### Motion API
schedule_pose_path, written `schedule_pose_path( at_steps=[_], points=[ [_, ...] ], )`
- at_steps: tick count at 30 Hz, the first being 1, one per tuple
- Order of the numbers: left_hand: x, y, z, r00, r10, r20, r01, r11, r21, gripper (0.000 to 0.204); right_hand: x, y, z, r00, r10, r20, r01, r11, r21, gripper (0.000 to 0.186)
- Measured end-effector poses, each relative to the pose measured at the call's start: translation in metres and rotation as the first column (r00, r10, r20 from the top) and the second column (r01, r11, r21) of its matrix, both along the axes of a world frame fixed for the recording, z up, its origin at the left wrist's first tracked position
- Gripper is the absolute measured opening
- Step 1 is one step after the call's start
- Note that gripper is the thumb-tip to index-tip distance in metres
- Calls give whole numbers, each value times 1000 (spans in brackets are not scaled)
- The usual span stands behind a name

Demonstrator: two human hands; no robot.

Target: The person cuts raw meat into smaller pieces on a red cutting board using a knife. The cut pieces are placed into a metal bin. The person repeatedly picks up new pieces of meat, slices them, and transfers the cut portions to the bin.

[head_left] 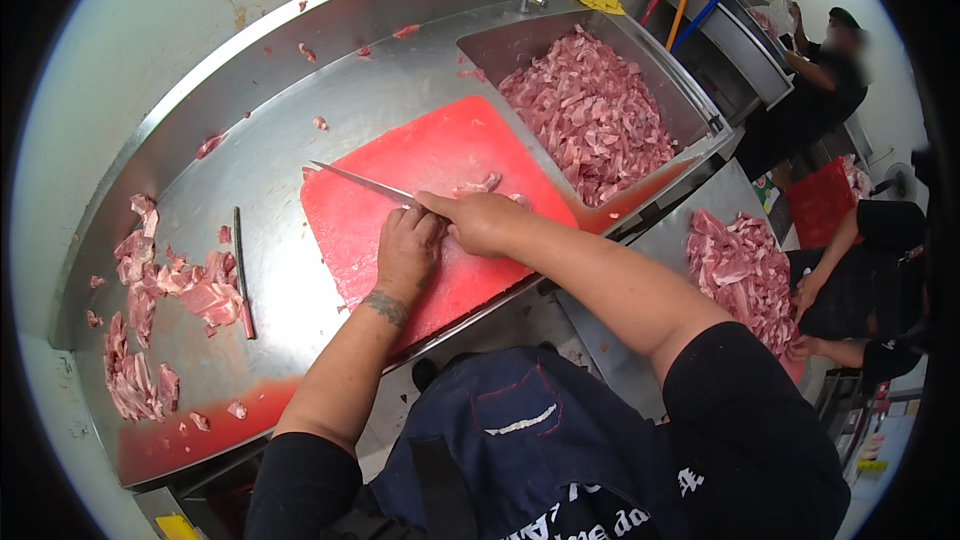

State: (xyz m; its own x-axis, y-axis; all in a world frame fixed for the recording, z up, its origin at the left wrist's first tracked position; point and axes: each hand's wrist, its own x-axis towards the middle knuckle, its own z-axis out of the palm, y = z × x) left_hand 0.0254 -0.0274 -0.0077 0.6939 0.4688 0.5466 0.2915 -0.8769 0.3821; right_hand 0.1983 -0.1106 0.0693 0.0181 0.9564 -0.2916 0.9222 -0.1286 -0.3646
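Note:
A knife (362, 180) is gripped in my right hand (472, 221), its long blade pointing to the far left across the red cutting board (375, 165). Close against it, my left hand (408, 246) rests on the board with its fingers curled; whatever they hold is hidden. Pieces of raw meat (486, 184) lie on the board just beyond my right hand. Left of the board, a thin dark rod with a reddish handle, like a honing steel (240, 265), lies on the steel table (270, 130).
A sink (482, 40) at the right holds a heap of cut meat strips (590, 115). Meat pieces (210, 300) and scraps lie at the left. A yellow cloth (597, 0) sits behind the sink. Two co-workers are at the right, one by another meat pile (740, 270).

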Motion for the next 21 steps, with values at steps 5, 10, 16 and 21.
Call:
schedule_pose_path(
  at_steps=[5, 10, 16, 21],
  points=[
    [-13, -4, 0, 992, 55, 115, -59, 998, 27, 17, 11, -29, 5, 1000, 5, 11, -6, 1000, 9, 67],
    [-28, -9, 3, 981, 177, 84, -176, 984, -12, 15, 42, -91, 34, 999, -37, 14, 39, 988, -149, 69],
    [-27, -8, 3, 989, 132, 66, -131, 991, -10, 12, 53, -118, 76, 993, 70, 99, -50, 979, -196, 72],
    [-24, -7, -2, 993, 98, 63, -99, 995, 18, 17, 26, -80, 60, 1000, -15, 18, 20, 937, -349, 71]
  ],
)
